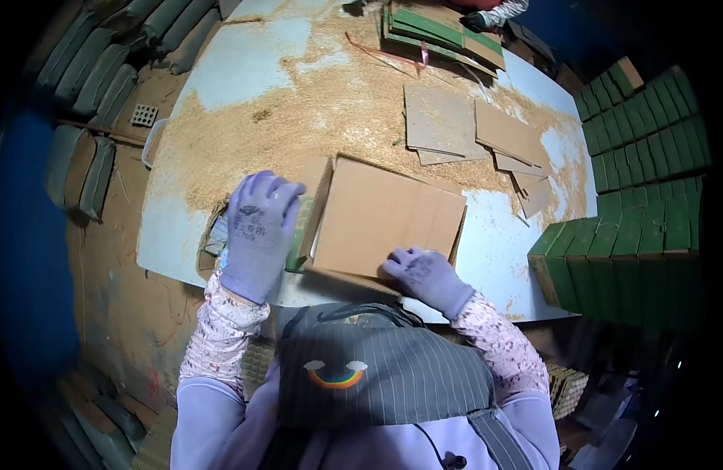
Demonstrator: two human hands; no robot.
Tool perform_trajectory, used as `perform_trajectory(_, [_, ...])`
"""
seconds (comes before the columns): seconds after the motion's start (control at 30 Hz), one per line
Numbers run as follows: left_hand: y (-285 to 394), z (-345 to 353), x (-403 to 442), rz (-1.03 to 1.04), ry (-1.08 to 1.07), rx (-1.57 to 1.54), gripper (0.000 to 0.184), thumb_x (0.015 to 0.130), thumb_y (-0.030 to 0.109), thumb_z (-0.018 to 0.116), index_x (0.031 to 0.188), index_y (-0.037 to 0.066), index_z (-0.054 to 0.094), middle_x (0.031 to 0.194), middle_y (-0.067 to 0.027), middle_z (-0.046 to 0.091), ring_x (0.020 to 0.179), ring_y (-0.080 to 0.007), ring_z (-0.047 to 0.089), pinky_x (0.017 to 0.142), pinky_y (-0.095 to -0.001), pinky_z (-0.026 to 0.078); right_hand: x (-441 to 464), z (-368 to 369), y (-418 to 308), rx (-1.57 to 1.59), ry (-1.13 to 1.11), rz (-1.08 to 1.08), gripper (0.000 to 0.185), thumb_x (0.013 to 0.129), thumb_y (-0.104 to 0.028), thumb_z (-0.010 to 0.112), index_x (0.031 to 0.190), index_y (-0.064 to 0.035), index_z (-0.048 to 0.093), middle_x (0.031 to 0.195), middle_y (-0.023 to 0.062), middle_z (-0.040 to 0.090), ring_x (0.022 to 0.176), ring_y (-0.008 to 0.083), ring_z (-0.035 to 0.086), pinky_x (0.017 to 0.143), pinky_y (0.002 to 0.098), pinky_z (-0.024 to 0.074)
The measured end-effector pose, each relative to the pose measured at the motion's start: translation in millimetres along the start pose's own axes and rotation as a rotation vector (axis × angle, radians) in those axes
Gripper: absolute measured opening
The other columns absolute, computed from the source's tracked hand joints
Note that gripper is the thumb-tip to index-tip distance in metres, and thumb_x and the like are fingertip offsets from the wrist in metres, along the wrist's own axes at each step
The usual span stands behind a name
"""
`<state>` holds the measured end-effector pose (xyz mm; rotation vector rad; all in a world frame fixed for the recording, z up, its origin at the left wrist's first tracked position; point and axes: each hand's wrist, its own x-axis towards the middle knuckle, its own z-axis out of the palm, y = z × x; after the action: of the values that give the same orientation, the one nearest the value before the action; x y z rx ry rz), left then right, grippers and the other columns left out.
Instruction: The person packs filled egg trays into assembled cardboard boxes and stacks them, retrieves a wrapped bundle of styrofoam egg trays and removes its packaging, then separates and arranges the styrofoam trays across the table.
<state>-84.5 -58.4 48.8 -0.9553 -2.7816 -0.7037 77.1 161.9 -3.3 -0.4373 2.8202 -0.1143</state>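
Nearest is the person's dark pinstriped apron (pixel 385 376), with a rainbow patch (pixel 335 374) on it; the patterned sleeves lead to two lilac gloves. The left hand (pixel 259 231) stands beside the left side of an open cardboard box (pixel 318 207), fingers loosely bent and a little apart. Dark print (pixel 250 225) marks its back: an emblem, characters and a short number, too blurred to read surely. Its palm and thumb are hidden, so whether it has hold of the green flap (pixel 300 235) beside it cannot be told. The right hand (pixel 428 278) rests, fingers partly bent, on the near right corner of the brown panel (pixel 389 219) over the box; its underside is hidden, so any grip cannot be made out. Its glove print is an illegible smudge.

The box sits at the near edge of the pale table (pixel 251 70), its contents covered. Straw-coloured bits (pixel 314 117) strew the tabletop. Beyond lie loose cardboard sheets (pixel 443 121), then a stack of green-and-brown cardboard (pixel 436 31), cut off by the top edge. There a co-worker's dark-gloved hand (pixel 475 21) touches it, the body mostly out of view. Green boxes (pixel 647 133) rise at right, their markings unreadable; filled sacks (pixel 103 74) at left fade into darkness.
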Motion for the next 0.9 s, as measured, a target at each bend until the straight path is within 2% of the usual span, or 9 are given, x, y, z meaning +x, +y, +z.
perform_trajectory(0.1, [21,50,9,0.463,-0.171,-0.071,0.025,0.082,0.017,0.063,0.107,0.012,0.063,0.109,-0.0104,0.058,0.111,-0.0306,0.051,0.099,-0.0410,0.039,33,21,-3,0.300,-0.033,-0.057,0.015,0.088,-0.017,0.051,0.097,-0.0103,0.059,0.090,0.0116,0.062,0.088,0.0293,0.064,0.074,0.0391,0.0525])
perform_trajectory(0.17, [22,96,5,0.570,-0.518,0.306,0.026,0.083,0.019,0.063,0.108,0.013,0.062,0.112,-0.0113,0.057,0.114,-0.0301,0.050,0.098,-0.0409,0.040,33,20,1,0.350,-0.098,-0.031,0.018,0.089,-0.021,0.050,0.098,-0.0096,0.060,0.090,0.0131,0.063,0.087,0.0309,0.064,0.075,0.0396,0.0520])
perform_trajectory(0.27, [6,103,8,0.584,-0.698,0.161,0.028,0.085,0.014,0.060,0.113,0.012,0.062,0.119,-0.0117,0.056,0.118,-0.0308,0.050,0.099,-0.0411,0.041,1,-30,10,0.480,-0.083,0.068,0.023,0.090,-0.024,0.052,0.105,-0.0091,0.061,0.092,0.0140,0.065,0.085,0.0299,0.065,0.074,0.0381,0.0520])
perform_trajectory(0.43, [-48,44,27,-0.186,-0.235,-1.015,0.041,0.091,0.007,0.051,0.132,0.001,0.050,0.137,-0.0136,0.050,0.127,-0.0211,0.046,0.105,-0.0295,0.036,-72,4,70,1.219,0.605,0.970,0.038,0.087,-0.012,0.060,0.124,-0.0074,0.055,0.091,0.0036,0.065,0.081,0.0142,0.064,0.072,0.0289,0.0527])
perform_trajectory(0.53, [-103,107,23,-0.363,-0.779,-0.977,0.085,0.088,0.046,0.060,0.145,-0.004,0.021,0.146,-0.0204,0.035,0.135,-0.0258,0.035,0.107,-0.0308,0.032,-69,104,85,2.164,0.469,0.735,0.077,0.085,-0.019,0.068,0.147,-0.0061,0.023,0.118,0.0102,0.054,0.097,0.0153,0.059,0.081,0.0275,0.0510])
perform_trajectory(0.57, [-113,133,19,-0.374,-0.977,-0.959,0.102,0.084,0.060,0.060,0.147,-0.005,0.012,0.149,-0.0231,0.029,0.137,-0.0275,0.031,0.109,-0.0318,0.030,-54,116,79,2.207,0.484,0.735,0.080,0.085,-0.020,0.068,0.147,-0.0035,0.020,0.125,0.0141,0.050,0.106,0.0187,0.055,0.087,0.0285,0.0485])
perform_trajectory(0.63, [-80,139,17,-0.289,-0.864,-0.598,0.114,0.076,0.066,0.064,0.144,-0.011,0.014,0.147,-0.0306,0.028,0.137,-0.0344,0.032,0.110,-0.0350,0.029,-16,128,55,2.202,0.583,0.828,0.085,0.085,-0.023,0.069,0.147,0.0019,0.015,0.138,0.0216,0.041,0.124,0.0254,0.046,0.099,0.0303,0.0427])
perform_trajectory(0.77, [-47,148,4,-0.311,-0.714,-0.406,0.096,0.075,0.055,0.070,0.137,-0.008,0.032,0.132,-0.0283,0.048,0.123,-0.0363,0.049,0.101,-0.0385,0.039,9,138,43,1.387,0.432,1.095,0.091,0.086,-0.034,0.066,0.146,0.0073,0.011,0.148,0.0242,0.028,0.137,0.0287,0.030,0.111,0.0336,0.0265])
perform_trajectory(0.9, [-51,136,12,-0.274,-0.648,-0.650,0.073,0.077,0.043,0.073,0.126,-0.004,0.045,0.116,-0.0225,0.061,0.105,-0.0339,0.061,0.092,-0.0415,0.046,-12,108,21,1.656,0.659,0.748,0.092,0.087,-0.037,0.065,0.147,0.0058,0.010,0.148,0.0227,0.029,0.138,0.0282,0.027,0.112,0.0330,0.0218])
